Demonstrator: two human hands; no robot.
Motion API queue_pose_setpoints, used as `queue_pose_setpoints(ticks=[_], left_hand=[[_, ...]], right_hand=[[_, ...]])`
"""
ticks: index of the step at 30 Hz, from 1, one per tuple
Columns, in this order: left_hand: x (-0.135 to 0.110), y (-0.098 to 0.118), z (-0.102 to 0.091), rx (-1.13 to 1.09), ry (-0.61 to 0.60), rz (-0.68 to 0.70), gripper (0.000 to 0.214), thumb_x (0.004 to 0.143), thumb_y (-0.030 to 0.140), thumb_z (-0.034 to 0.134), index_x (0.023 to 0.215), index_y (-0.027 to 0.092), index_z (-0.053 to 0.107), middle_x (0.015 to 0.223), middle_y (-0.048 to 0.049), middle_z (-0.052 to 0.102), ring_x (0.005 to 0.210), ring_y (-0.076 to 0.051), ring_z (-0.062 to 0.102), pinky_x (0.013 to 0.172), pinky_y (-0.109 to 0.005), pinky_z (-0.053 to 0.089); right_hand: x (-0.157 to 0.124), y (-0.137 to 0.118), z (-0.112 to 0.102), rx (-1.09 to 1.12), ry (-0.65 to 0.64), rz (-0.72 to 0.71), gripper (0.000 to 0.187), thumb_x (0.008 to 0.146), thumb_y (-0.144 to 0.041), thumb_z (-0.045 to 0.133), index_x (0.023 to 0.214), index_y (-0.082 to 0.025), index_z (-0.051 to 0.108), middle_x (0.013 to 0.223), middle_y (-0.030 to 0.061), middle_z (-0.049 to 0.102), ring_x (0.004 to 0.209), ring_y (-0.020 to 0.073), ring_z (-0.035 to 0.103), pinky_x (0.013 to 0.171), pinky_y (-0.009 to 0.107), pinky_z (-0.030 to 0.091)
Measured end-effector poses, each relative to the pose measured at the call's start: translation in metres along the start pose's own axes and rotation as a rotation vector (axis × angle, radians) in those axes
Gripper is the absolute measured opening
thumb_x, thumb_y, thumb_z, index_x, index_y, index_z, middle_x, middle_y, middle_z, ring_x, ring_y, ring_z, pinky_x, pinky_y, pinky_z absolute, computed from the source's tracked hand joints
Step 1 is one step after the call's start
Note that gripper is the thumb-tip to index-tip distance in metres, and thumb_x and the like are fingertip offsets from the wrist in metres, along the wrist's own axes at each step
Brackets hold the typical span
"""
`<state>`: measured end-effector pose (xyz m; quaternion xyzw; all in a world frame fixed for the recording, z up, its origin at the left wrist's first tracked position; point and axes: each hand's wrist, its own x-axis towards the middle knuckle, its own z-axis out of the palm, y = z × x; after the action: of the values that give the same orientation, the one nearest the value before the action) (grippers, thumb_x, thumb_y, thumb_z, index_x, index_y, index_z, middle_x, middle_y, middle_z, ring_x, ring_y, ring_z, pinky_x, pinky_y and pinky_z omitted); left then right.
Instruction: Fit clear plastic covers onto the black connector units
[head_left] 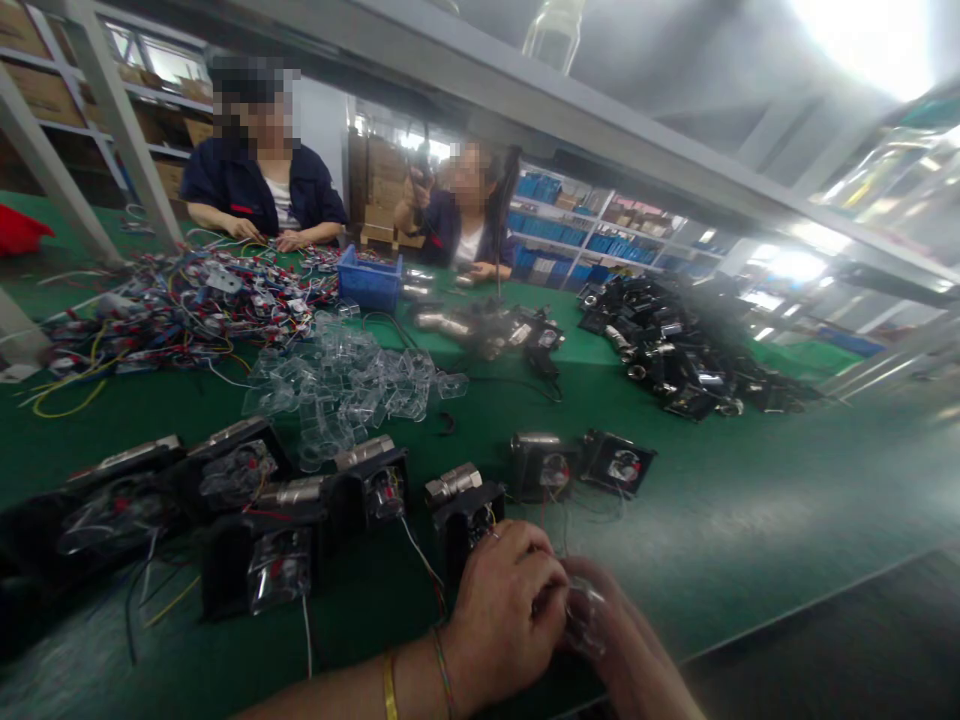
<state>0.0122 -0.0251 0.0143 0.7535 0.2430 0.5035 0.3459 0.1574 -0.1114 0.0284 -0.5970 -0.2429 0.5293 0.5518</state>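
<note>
My left hand (504, 605) and my right hand (611, 625) are closed together near the table's front edge. Between them is a small clear plastic cover (583, 608), pinched by the fingers of both. What else they hold is hidden. Just beyond my left hand sits a black connector box (463, 510) with a metal fitting on top and wires running from it. Two more black boxes (581, 462) lie a little further right. A row of similar black boxes (247, 500) with clear covers stretches to the left.
A heap of clear plastic covers (349, 380) lies mid-table. Behind it are a tangle of coloured wires (165, 310), a blue bin (369, 280) and a pile of black parts (675, 350). Two people sit across the green table (750, 500), hands at work.
</note>
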Motion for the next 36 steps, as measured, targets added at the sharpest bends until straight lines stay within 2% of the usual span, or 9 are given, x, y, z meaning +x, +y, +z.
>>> queue_pose_setpoints(ticks=[3, 9, 15, 19, 25, 31, 36], left_hand=[[0.0000, 0.0000, -0.0017, -0.001, -0.005, 0.001, 0.009, 0.084, 0.012, 0.057, 0.085, 0.020, 0.061, 0.093, -0.0029, 0.060, 0.088, -0.018, 0.057, 0.077, -0.033, 0.044], [0.0011, -0.0004, -0.0052, 0.027, -0.013, 0.024, 0.008, 0.085, 0.011, 0.053, 0.084, 0.018, 0.056, 0.095, -0.0044, 0.060, 0.088, -0.019, 0.057, 0.078, -0.032, 0.046], [0.0022, 0.0013, -0.0052, 0.084, 0.005, 0.041, 0.011, 0.078, 0.007, 0.054, 0.079, 0.018, 0.053, 0.095, -0.0045, 0.060, 0.089, -0.019, 0.058, 0.080, -0.033, 0.049], [0.0031, -0.0009, -0.0042, 0.115, -0.023, 0.031, 0.015, 0.074, 0.005, 0.059, 0.077, 0.018, 0.053, 0.094, -0.0039, 0.060, 0.090, -0.019, 0.058, 0.082, -0.033, 0.050], [0.0045, -0.0023, -0.0058, 0.124, -0.043, 0.040, 0.015, 0.072, 0.004, 0.060, 0.075, 0.018, 0.054, 0.093, -0.0042, 0.060, 0.088, -0.019, 0.058, 0.079, -0.032, 0.050], [0.0047, -0.0019, -0.0054, 0.087, -0.012, 0.028, 0.018, 0.070, 0.001, 0.058, 0.074, 0.018, 0.053, 0.092, -0.0042, 0.060, 0.087, -0.019, 0.058, 0.079, -0.031, 0.049], [0.0051, -0.0022, -0.0043, 0.058, 0.024, 0.029, 0.017, 0.072, 0.001, 0.058, 0.075, 0.017, 0.052, 0.091, -0.0034, 0.060, 0.086, -0.018, 0.058, 0.079, -0.030, 0.048]], right_hand=[[-0.0018, -0.0025, 0.0014, -0.001, -0.008, 0.013, 0.051, 0.077, -0.060, 0.077, 0.112, -0.025, 0.070, 0.096, 0.0082, 0.076, 0.096, 0.0316, 0.071, 0.084, 0.042, 0.054], [-0.0036, -0.0023, -0.0009, 0.000, -0.051, 0.017, 0.047, 0.085, -0.056, 0.071, 0.119, -0.023, 0.067, 0.104, 0.0095, 0.077, 0.103, 0.0312, 0.070, 0.092, 0.043, 0.052], [-0.0045, -0.0018, -0.0005, 0.006, -0.034, 0.034, 0.046, 0.084, -0.055, 0.074, 0.119, -0.025, 0.067, 0.106, 0.0076, 0.077, 0.102, 0.0295, 0.070, 0.093, 0.042, 0.052], [-0.0040, -0.0011, -0.0006, 0.015, -0.055, 0.036, 0.045, 0.086, -0.056, 0.071, 0.119, -0.026, 0.066, 0.107, 0.0078, 0.078, 0.102, 0.0284, 0.071, 0.091, 0.040, 0.052], [-0.0053, -0.0022, -0.0007, -0.005, -0.054, 0.040, 0.045, 0.086, -0.055, 0.071, 0.119, -0.025, 0.066, 0.108, 0.0080, 0.077, 0.103, 0.0282, 0.071, 0.091, 0.039, 0.052], [-0.0048, -0.0001, -0.0025, -0.009, -0.064, 0.034, 0.043, 0.088, -0.053, 0.070, 0.121, -0.025, 0.065, 0.107, 0.0075, 0.078, 0.101, 0.0257, 0.071, 0.089, 0.036, 0.054], [-0.0027, -0.0006, -0.0022, -0.020, -0.070, 0.020, 0.043, 0.087, -0.054, 0.071, 0.119, -0.025, 0.066, 0.108, 0.0079, 0.077, 0.101, 0.0266, 0.071, 0.090, 0.038, 0.054]])
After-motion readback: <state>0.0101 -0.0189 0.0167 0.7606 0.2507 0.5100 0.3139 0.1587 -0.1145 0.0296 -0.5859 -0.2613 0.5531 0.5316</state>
